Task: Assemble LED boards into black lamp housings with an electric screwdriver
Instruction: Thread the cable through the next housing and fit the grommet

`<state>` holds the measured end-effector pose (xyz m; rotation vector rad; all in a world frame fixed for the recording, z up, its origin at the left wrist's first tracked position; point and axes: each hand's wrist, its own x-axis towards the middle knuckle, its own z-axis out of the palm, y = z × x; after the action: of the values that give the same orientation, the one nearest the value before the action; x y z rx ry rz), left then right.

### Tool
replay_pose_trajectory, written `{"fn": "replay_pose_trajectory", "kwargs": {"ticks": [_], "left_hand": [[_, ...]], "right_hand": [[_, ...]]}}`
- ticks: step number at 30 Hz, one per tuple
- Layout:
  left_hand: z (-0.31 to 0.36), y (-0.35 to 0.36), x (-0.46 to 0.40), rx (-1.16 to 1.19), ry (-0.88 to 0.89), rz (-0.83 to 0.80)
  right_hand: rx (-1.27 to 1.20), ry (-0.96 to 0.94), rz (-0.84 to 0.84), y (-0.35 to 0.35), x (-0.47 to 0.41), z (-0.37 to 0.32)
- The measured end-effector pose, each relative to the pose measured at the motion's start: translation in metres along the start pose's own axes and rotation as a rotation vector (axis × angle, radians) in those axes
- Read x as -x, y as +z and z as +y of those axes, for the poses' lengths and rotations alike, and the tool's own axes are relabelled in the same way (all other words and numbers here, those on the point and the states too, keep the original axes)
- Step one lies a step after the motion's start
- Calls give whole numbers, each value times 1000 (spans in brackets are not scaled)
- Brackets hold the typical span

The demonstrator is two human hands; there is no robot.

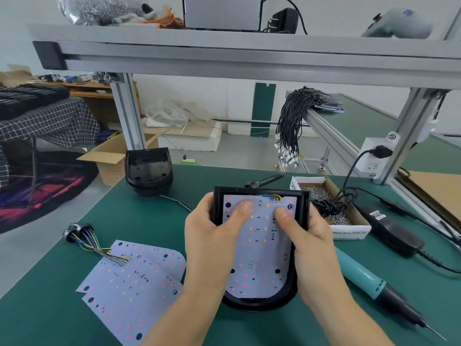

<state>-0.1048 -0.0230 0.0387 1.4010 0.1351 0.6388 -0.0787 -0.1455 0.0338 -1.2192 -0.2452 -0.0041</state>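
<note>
A black lamp housing lies on the green mat in front of me with a white LED board set inside it. My left hand grips the housing's left wall, thumb pressing on the board's upper left. My right hand grips the right wall, thumb pressing on the board's upper right. Coloured wires run to the board's top edge. A teal electric screwdriver lies on the mat to the right, tip pointing to the lower right.
Loose LED boards with a wire harness lie at the left. Stacked empty housings stand at the back left. A box of screws, a black power adapter and cables sit at the right.
</note>
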Motion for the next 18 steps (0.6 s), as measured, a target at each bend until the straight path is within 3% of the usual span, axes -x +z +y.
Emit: {"fn": "replay_pose_trajectory", "kwargs": {"ticks": [6, 11, 15, 18], "left_hand": [[0, -1, 0, -17, 3, 29], [-1, -4, -3, -17, -31, -36], [0, -4, -8, -32, -19, 88], [3, 2, -7, -135, 10, 96]], "right_hand": [[14, 18, -14, 0, 1, -6], [80, -24, 10, -1, -1, -9], [74, 14, -52, 1, 1, -4], [44, 6, 5, 3, 2, -1]]}}
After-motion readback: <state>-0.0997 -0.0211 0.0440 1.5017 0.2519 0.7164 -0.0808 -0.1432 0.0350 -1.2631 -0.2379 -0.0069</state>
